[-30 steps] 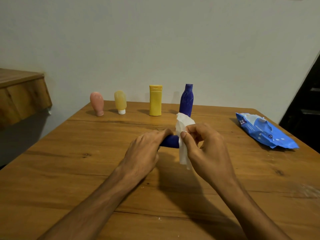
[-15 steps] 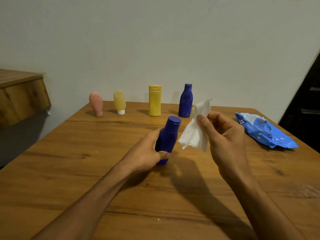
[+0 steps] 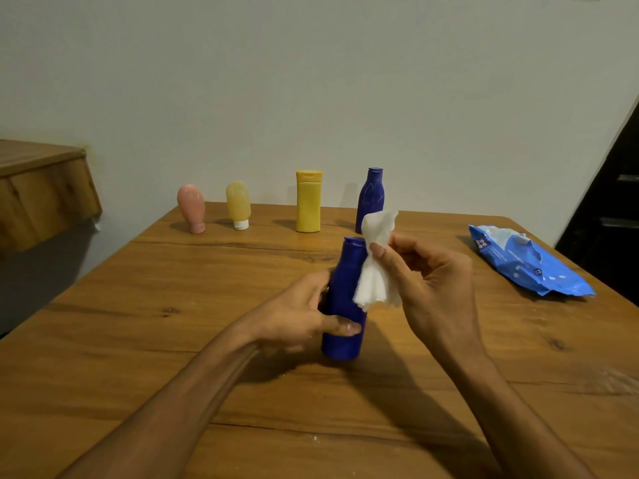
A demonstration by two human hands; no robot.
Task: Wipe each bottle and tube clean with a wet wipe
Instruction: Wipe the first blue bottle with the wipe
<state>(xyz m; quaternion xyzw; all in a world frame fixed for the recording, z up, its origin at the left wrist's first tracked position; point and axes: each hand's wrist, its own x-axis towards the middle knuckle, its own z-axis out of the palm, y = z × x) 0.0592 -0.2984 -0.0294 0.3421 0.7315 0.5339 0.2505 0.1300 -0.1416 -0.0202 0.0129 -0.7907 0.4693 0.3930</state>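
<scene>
Wipe (image 3: 375, 271) in right hand (image 3: 437, 292) partly covers rear blue bottle (image 3: 371, 195).

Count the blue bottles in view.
2. The near blue bottle is gripped upright by the left hand; the far blue bottle stands rightmost in the back row, base partly behind the wet wipe.

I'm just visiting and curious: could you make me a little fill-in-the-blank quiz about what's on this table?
1. The left hand grips a bottle coloured ___.
2. The right hand pinches a white ___.
3. The tube beside the pink tube is ___.
4. The blue wipes pack lies on the ___ side of the table.

Missing words: blue; wet wipe; yellow; right.
</scene>
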